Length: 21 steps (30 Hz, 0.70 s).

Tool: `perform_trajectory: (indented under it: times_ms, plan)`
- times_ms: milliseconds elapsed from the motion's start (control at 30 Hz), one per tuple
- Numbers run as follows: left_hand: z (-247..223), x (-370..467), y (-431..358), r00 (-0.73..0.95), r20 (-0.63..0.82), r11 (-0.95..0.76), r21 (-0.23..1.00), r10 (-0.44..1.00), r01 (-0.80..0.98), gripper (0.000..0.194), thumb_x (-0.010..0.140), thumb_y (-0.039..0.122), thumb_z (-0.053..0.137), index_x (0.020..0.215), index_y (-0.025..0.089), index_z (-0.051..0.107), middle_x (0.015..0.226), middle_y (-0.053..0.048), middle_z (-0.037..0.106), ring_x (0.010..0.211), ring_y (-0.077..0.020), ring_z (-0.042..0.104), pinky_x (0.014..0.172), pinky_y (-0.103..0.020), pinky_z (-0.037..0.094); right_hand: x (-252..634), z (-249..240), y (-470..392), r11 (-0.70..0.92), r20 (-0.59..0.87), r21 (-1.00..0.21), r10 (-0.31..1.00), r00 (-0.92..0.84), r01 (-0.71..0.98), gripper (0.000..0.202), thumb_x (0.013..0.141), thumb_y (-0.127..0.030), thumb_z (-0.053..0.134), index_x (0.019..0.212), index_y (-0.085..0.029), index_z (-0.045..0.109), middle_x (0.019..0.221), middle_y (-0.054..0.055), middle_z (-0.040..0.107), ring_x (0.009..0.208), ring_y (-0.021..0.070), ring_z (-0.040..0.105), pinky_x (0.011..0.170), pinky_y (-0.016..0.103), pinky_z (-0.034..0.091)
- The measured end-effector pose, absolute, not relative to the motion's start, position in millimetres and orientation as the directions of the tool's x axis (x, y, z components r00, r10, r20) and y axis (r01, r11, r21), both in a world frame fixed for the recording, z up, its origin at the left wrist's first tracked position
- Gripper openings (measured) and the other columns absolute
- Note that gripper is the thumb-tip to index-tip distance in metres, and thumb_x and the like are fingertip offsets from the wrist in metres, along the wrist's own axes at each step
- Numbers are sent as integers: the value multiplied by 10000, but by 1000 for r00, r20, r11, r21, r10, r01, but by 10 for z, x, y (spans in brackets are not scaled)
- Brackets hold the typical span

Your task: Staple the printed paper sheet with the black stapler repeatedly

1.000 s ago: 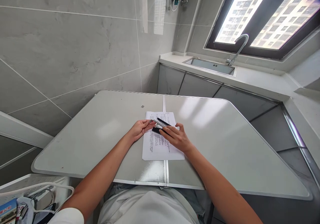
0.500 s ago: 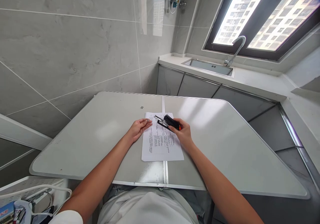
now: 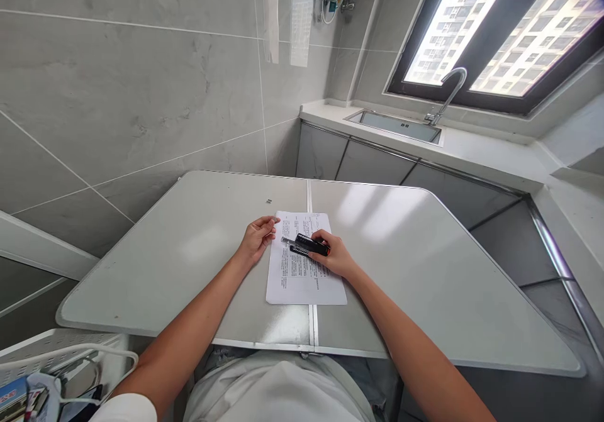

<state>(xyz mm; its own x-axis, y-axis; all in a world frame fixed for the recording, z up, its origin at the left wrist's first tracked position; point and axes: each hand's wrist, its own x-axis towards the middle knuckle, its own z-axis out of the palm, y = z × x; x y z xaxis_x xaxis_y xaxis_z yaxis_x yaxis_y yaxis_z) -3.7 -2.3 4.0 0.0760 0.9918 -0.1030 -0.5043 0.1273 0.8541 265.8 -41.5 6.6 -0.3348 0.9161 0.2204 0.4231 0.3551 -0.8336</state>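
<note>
My right hand (image 3: 334,252) grips a black stapler (image 3: 309,244) by its rear end, low over the printed paper (image 3: 302,290). The stapler's metal front part sticks out to the left, apart from the black top arm. Left of the stapler, my left hand (image 3: 257,239) is closed in a pinch at the paper's upper left edge. Whatever is between its fingertips is too small to make out. Beyond the left hand, a tiny grey piece, perhaps a strip of staples (image 3: 268,201), lies on the table.
The pale folding table (image 3: 155,271) has a metal seam down its middle. At lower left stands a white basket (image 3: 61,340) with assorted things inside. A counter with a sink (image 3: 396,126) and tap (image 3: 448,95) runs along the back right, below a window.
My right hand has moved the stapler left and down, nearer the paper. My left hand has drawn slightly left, its fingers more curled.
</note>
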Motion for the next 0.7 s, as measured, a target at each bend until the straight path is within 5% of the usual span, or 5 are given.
perform_trajectory:
  times_ms: [233,500,700]
  plan:
    - [101,3,-96,205,-10,102,891,979,-442,373,697,326,935,1003,165,794,922,-38,723,553,-30,516,471,-163,430,2695,137,-430,398,195,-808,876,-441,434,261,811,-293,693,981,-241,501,914,-16,561,799,165,491,718,300,413]
    - [108,99,-193,340,105,33,926,934,-375,333,646,308,952,912,165,810,837,-24,674,519,-35,465,423,-185,352,2730,139,-409,450,227,-774,853,-469,444,309,833,-353,754,1054,-238,572,980,8,624,858,188,554,740,319,459]
    - [131,114,-260,469,165,-33,960,867,-277,422,662,274,948,1034,168,779,868,-28,685,538,-43,466,460,-201,358,2623,207,-511,707,649,-515,691,-319,485,366,922,-407,732,1249,-272,638,1132,92,649,1050,259,589,914,436,500]
